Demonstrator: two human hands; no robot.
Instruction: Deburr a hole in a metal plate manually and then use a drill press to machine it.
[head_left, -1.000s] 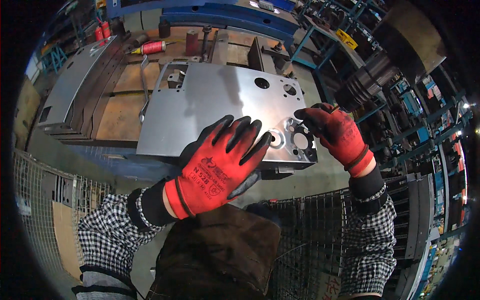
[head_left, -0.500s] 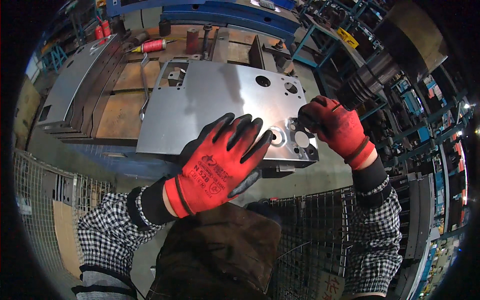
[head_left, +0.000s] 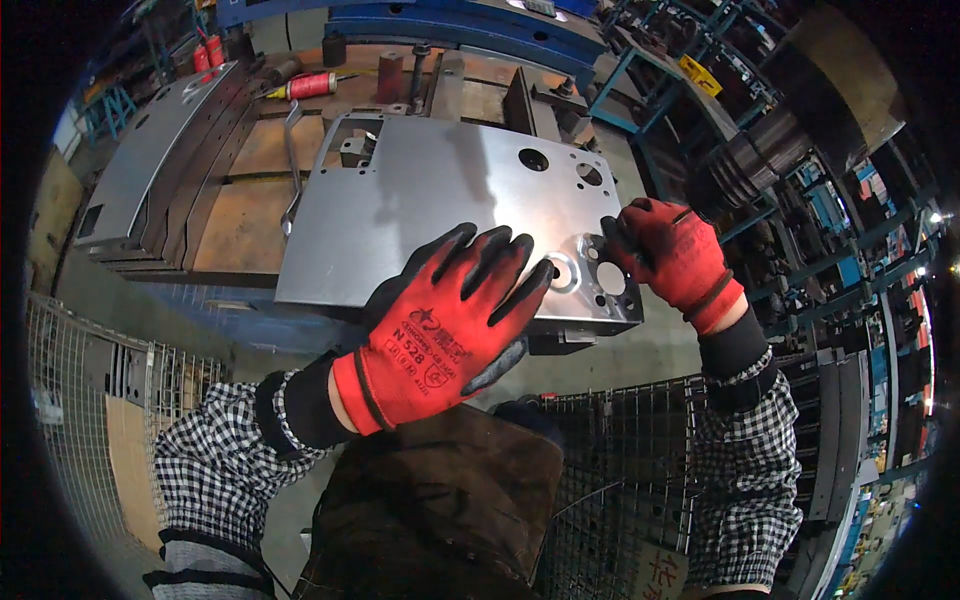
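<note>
A bent sheet-metal panel [head_left: 420, 200] with round holes and a rectangular cutout lies across the bench before me. My left hand [head_left: 440, 330], in a red and black glove, rests over its front edge. The fingers are stretched and spread on the metal, near a ringed hole [head_left: 562, 272]. At the panel's right edge, my right hand [head_left: 675, 250] wears a similar glove. Its fingers are curled together against the corner beside a larger hole [head_left: 610, 278]; whatever they hold is hidden.
Stacked bent metal panels [head_left: 155, 170] stand at the left. A red-wrapped bottle [head_left: 312, 86], a red cylinder [head_left: 390, 78] and an upright bolt [head_left: 420, 75] are behind the panel. A large machine spindle [head_left: 750, 160] hangs at the right. Wire-mesh baskets [head_left: 620, 440] are near my legs.
The view has shifted slightly, carrying the panel a little rightward in the picture. Both hands keep nearly the same places on the panel, with the right fingers still curled.
</note>
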